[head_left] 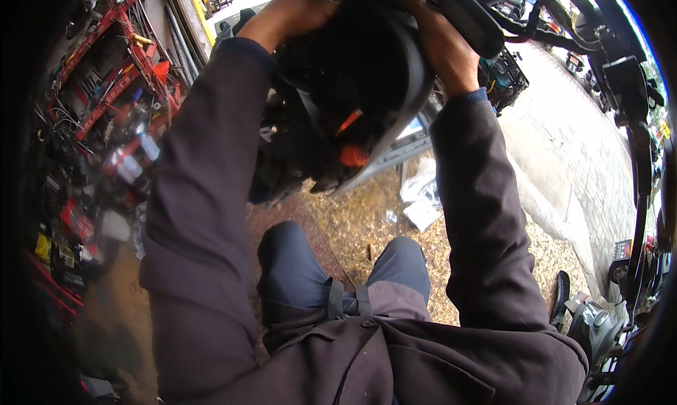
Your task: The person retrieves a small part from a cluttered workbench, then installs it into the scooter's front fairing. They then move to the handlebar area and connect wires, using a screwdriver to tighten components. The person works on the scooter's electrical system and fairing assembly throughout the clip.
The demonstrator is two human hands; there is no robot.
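A large black curved shell with a grey edge (pixel 417 73), apparently part of a scooter or motorbike, fills the space in front of me. Small orange parts (pixel 352 155) show inside its dark hollow. At its upper left, my left hand (pixel 305 11) rests against the top, its fingers lost in shadow at the picture's edge. My right hand (pixel 451 52) lies along the right side of the shell, and its fingers are mostly hidden behind dark parts. A dark rounded piece like a mirror (pixel 469 20) sits just above the right hand.
To the left stands a red metal rack (pixel 106 98) crowded with tools and loose parts. White plastic wrapping (pixel 423 193) lies on the speckled floor beyond my knees. Black tubing and handlebar-like parts (pixel 635 87) run down the right side, beside paving (pixel 585 151).
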